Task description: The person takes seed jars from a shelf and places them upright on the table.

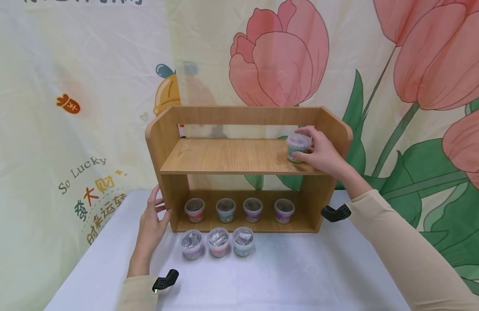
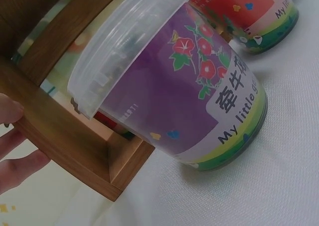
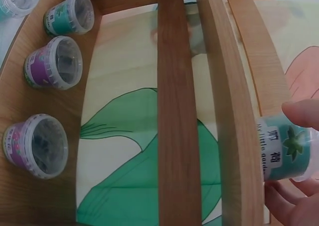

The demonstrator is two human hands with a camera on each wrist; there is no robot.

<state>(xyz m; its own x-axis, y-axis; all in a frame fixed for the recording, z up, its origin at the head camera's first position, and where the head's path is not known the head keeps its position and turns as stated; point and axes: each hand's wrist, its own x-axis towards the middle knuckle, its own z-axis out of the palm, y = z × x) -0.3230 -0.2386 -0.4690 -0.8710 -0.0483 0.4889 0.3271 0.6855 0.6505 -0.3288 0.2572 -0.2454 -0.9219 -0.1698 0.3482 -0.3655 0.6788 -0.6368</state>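
Note:
A two-level wooden shelf (image 1: pixel 239 157) stands on a white table (image 1: pixel 294 276). My right hand (image 1: pixel 321 153) grips a small lidded plastic cup with a teal label (image 1: pixel 298 147) standing at the right end of the upper board; the right wrist view shows the same cup (image 3: pixel 281 147) between thumb and fingers. My left hand (image 1: pixel 154 220) rests with straight fingers against the shelf's left side panel (image 1: pixel 163 172), and its fingers (image 2: pixel 12 156) touch the wooden corner (image 2: pixel 99 161) in the left wrist view. Several cups (image 1: pixel 239 210) line the lower board.
Three lidded cups (image 1: pixel 218 242) stand in a row on the table before the shelf; the purple-labelled one (image 2: pixel 184 91) fills the left wrist view. A flower-printed cloth (image 1: pixel 418 86) hangs behind. Bare table lies at the front and right.

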